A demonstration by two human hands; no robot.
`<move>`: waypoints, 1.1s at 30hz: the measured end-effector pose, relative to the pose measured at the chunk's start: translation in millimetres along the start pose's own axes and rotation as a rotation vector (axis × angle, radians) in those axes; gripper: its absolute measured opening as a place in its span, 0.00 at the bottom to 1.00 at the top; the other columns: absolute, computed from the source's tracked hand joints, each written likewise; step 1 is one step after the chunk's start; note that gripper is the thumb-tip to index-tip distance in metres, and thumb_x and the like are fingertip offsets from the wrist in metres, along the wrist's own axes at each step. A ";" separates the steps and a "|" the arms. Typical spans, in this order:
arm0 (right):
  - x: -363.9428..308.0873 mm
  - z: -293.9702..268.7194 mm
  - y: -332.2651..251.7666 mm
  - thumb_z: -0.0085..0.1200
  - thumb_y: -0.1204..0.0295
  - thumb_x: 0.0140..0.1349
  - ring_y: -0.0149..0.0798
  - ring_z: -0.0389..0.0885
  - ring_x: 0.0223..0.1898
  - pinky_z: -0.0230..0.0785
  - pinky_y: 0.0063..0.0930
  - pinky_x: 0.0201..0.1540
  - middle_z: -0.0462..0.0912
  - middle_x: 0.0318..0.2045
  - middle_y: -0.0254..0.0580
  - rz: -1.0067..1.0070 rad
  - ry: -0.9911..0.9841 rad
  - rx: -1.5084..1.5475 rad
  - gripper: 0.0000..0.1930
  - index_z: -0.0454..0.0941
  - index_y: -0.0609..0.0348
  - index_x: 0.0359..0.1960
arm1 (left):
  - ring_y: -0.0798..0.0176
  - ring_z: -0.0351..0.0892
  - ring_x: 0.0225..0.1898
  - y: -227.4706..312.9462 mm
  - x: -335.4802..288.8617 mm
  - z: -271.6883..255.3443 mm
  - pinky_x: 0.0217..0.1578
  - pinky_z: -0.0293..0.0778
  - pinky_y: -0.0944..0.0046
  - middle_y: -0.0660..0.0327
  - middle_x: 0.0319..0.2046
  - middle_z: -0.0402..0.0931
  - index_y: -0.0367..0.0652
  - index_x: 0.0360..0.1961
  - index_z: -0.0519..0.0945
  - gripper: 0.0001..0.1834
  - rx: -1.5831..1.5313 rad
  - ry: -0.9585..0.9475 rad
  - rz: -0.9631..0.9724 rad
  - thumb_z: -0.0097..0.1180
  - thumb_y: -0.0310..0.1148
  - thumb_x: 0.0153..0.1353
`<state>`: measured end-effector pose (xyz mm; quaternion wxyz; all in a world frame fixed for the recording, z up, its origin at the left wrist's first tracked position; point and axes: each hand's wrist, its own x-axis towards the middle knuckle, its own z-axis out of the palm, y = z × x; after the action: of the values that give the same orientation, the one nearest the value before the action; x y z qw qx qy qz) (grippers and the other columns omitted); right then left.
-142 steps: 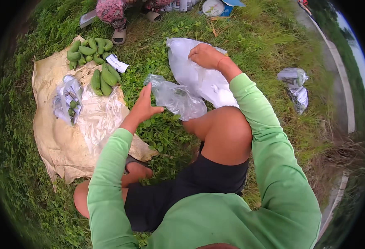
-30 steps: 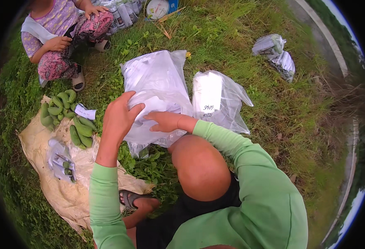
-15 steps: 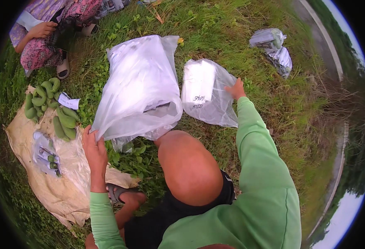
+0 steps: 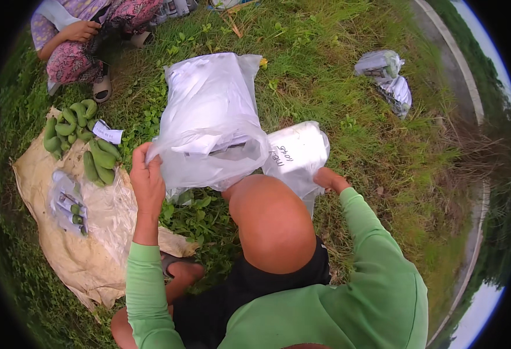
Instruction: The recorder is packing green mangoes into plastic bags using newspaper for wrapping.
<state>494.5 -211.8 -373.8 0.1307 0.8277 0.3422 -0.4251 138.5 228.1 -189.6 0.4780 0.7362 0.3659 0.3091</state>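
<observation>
Spreading out beyond the outer side of the left hand point(image 4: 148, 183), the tan sheet point(image 4: 107, 264) is lying rumpled over the grass point(image 4: 319, 75). Between the two hands, just in from the left one, the large clear bag point(image 4: 212, 125) is resting on the ground with its mouth gaping on the near side. The left hand is pinching one corner of that mouth between thumb and fingers; too hard a pull could be tearing such thin film, and with only that corner being held, the rest of the mouth could be sagging shut. Just in from the right hand point(image 4: 328, 179), the smaller clear bag point(image 4: 295, 174) is lying close against the large one's side. The right hand is gripping its near edge, apparently with fingers closed, though the fingertips are not showing. Because the weight seems to be sitting beyond that grip, this bag could be swinging or slipping.

The large bag is looking milky, wrinkled and bulky, with white, flat-looking contents point(image 4: 203, 87) showing through. The smaller one is looking glossier, enclosing a white, blocky packet point(image 4: 303, 142) that is bearing black handwriting; its slack plastic is trailing beside the right hand.
</observation>
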 end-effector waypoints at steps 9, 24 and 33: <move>-134.4 -66.8 -12.3 0.51 0.70 0.71 0.42 0.84 0.54 0.79 0.49 0.56 0.86 0.51 0.40 -0.016 0.433 1.686 0.15 0.83 0.58 0.55 | 0.70 0.73 0.28 93.8 65.4 48.5 0.35 0.75 0.64 0.62 0.27 0.81 0.38 0.45 0.86 0.15 0.139 -0.152 0.157 0.64 0.41 0.73; -244.4 -228.7 -178.3 0.48 0.73 0.74 0.40 0.88 0.41 0.83 0.37 0.50 0.88 0.42 0.45 -1.009 0.813 1.824 0.09 0.82 0.62 0.40 | 0.69 0.77 0.40 101.9 133.5 72.8 0.45 0.73 0.64 0.64 0.40 0.86 0.38 0.48 0.90 0.25 -0.166 -0.208 -0.132 0.60 0.52 0.74; -166.3 -226.6 -309.6 0.50 0.69 0.73 0.39 0.88 0.38 0.83 0.37 0.49 0.89 0.40 0.42 -0.994 0.097 1.974 0.11 0.83 0.61 0.44 | 0.71 0.79 0.38 105.6 121.0 58.3 0.43 0.75 0.64 0.64 0.39 0.87 0.36 0.49 0.90 0.22 -0.353 -0.253 -0.154 0.59 0.47 0.76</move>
<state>356.5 53.9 -81.8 -0.7859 0.3543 0.1519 -0.4835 276.7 272.2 -99.2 0.6637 0.6439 0.2986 0.2363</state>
